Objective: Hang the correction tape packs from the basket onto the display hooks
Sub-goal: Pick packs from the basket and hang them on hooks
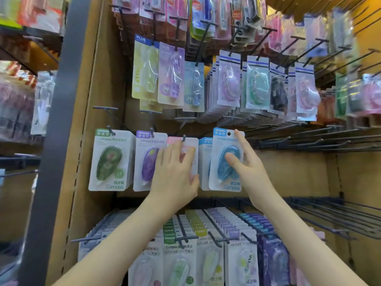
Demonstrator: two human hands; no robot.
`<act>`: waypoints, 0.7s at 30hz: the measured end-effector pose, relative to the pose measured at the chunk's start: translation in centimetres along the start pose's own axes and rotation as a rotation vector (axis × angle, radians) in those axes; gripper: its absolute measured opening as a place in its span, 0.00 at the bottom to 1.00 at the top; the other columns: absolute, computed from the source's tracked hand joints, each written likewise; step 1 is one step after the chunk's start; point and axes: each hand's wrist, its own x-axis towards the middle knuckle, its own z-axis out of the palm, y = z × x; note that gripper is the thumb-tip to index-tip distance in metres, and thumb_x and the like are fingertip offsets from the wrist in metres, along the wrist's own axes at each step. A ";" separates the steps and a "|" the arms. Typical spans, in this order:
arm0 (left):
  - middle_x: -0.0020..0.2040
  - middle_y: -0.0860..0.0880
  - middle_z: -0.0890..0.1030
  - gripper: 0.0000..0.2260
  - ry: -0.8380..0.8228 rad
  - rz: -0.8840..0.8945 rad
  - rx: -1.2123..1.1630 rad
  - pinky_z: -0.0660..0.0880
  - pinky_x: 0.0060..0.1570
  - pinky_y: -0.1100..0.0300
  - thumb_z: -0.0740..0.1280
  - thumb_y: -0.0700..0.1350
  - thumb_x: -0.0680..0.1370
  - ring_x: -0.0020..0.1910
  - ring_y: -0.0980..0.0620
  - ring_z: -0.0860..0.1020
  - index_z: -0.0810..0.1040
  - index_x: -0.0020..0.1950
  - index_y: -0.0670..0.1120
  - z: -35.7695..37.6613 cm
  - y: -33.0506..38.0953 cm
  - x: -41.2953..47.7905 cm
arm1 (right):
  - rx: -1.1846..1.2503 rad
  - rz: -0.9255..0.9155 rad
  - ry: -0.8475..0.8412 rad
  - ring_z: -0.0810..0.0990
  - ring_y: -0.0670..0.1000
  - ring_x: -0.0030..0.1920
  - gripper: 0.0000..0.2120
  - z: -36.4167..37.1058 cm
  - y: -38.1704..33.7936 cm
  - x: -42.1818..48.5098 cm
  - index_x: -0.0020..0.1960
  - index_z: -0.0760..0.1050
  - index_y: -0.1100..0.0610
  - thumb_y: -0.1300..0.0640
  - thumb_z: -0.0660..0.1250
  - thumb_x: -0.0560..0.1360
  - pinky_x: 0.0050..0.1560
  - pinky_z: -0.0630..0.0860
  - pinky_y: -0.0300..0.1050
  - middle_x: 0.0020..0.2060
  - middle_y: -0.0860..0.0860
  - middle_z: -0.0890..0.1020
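My right hand [243, 164] holds a blue correction tape pack [222, 174], thumb on its blister and forefinger up along its right edge near the hang hole. The pack sits in front of other blue packs [205, 162] on the middle row. My left hand [175, 172] lies flat with straight fingers on the pink packs [190, 144] hanging on their hook [184, 138]. A purple pack [147, 162] and a green pack [110, 162] hang further left. The basket is out of view.
Empty black hooks [309, 141] jut out to the right of the blue packs, with more [329, 213] a row lower. Full rows of packs hang above [226, 85] and below [206, 254]. A dark upright post [57, 141] stands at the left.
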 end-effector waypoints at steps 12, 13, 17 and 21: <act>0.80 0.44 0.45 0.32 -0.092 -0.010 0.107 0.42 0.75 0.46 0.60 0.55 0.80 0.79 0.44 0.43 0.49 0.80 0.52 0.1 -0.5 1.3 | -0.444 0.117 -0.035 0.67 0.47 0.57 0.38 2.0 0.3 1.2 0.78 0.50 0.42 0.47 0.69 0.76 0.56 0.68 0.40 0.59 0.48 0.60; 0.80 0.44 0.45 0.31 -0.089 -0.001 0.090 0.42 0.75 0.47 0.60 0.55 0.80 0.79 0.44 0.44 0.50 0.80 0.52 0.2 -0.7 1.3 | -0.476 0.126 -0.030 0.67 0.48 0.58 0.39 2.4 0.7 1.5 0.78 0.49 0.43 0.48 0.69 0.75 0.56 0.69 0.41 0.59 0.48 0.60; 0.80 0.43 0.48 0.31 -0.053 0.025 0.044 0.45 0.76 0.48 0.61 0.55 0.80 0.79 0.44 0.46 0.52 0.80 0.51 0.6 -1.3 1.0 | -0.620 0.142 0.009 0.64 0.55 0.66 0.38 3.6 2.0 2.4 0.78 0.48 0.43 0.47 0.68 0.76 0.65 0.68 0.51 0.64 0.52 0.60; 0.80 0.40 0.51 0.31 -0.094 0.009 0.050 0.49 0.75 0.45 0.63 0.54 0.78 0.78 0.41 0.50 0.56 0.79 0.49 0.0 -0.6 0.7 | -0.780 0.164 -0.003 0.55 0.58 0.72 0.40 4.0 1.6 1.7 0.78 0.43 0.41 0.43 0.66 0.76 0.69 0.62 0.56 0.74 0.53 0.52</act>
